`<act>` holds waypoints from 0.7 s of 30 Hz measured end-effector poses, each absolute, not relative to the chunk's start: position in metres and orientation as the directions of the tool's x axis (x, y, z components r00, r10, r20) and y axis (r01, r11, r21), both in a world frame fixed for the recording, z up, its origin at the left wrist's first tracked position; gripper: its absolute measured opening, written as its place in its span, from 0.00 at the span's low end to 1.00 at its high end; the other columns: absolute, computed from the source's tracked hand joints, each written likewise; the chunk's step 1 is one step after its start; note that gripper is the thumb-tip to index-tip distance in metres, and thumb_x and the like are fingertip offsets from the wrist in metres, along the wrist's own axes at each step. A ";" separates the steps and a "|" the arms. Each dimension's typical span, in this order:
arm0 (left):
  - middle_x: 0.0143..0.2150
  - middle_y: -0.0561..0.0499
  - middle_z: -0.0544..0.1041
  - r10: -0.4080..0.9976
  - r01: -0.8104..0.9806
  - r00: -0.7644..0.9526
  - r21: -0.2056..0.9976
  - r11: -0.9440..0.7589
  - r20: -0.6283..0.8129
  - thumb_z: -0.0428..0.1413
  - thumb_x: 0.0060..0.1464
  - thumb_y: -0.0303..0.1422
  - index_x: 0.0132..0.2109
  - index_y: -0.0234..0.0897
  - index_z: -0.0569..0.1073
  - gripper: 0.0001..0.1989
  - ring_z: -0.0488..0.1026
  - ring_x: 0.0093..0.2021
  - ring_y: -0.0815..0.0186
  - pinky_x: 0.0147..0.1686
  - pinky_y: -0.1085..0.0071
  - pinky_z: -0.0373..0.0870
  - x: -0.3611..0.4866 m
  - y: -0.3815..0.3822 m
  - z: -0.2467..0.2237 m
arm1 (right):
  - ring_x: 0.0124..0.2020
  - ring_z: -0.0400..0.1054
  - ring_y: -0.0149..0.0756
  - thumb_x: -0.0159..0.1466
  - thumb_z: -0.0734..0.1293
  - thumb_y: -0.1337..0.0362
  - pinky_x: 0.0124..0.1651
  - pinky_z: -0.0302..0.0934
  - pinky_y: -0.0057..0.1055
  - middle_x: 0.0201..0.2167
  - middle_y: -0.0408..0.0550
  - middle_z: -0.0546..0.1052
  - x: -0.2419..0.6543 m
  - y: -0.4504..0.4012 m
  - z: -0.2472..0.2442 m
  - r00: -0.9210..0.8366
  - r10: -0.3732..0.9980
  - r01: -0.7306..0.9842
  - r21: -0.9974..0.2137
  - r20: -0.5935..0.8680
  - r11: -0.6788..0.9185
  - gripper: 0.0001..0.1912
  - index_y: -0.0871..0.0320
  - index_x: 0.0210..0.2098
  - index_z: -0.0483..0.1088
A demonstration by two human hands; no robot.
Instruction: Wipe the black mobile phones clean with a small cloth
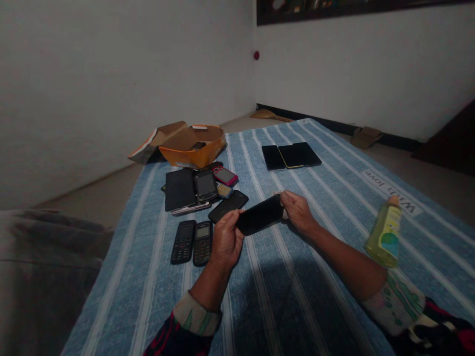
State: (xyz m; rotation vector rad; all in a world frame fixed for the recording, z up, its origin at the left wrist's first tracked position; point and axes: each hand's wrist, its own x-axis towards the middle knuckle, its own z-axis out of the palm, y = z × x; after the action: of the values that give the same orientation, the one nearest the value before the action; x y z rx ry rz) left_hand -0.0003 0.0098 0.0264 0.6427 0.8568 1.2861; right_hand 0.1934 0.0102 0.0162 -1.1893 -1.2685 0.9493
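A black smartphone (260, 215) is held sideways above the cloth, its dark screen tilted up towards me. My left hand (227, 237) grips its left end, thumb on top. At the other end, the fingers of my right hand (298, 211) close on the phone's edge, with something small and pale, perhaps a cloth, showing beside them. Just behind my left hand lies another dark phone (229, 205). Two keypad phones, one black (183, 242) and one with a pale screen (203, 242), rest side by side left of that hand.
A pile of phones, including a black one (180, 189) and a pink one (225, 175), sits before an open orange cardboard box (193, 154). Several flat dark phones (291, 155) lie in a row farther back. A yellow-green bottle (384, 235) lies at right on the striped blue cloth (334, 198).
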 end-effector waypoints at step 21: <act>0.26 0.54 0.75 0.974 -0.476 -0.099 0.870 0.132 -0.202 0.68 0.35 0.39 0.27 0.34 0.78 0.14 0.70 0.29 0.69 0.31 0.74 0.65 0.001 0.012 0.024 | 0.23 0.56 0.31 0.63 0.62 0.41 0.25 0.51 0.28 0.20 0.39 0.62 0.180 0.022 0.003 0.142 0.975 0.002 -0.985 0.172 0.173 0.25 0.56 0.24 0.65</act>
State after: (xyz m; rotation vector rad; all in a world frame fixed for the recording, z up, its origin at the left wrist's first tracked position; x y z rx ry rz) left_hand 0.0010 0.0117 0.0239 0.6521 1.0203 1.3750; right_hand 0.1803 0.0218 0.0029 -1.1375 -1.1747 0.9838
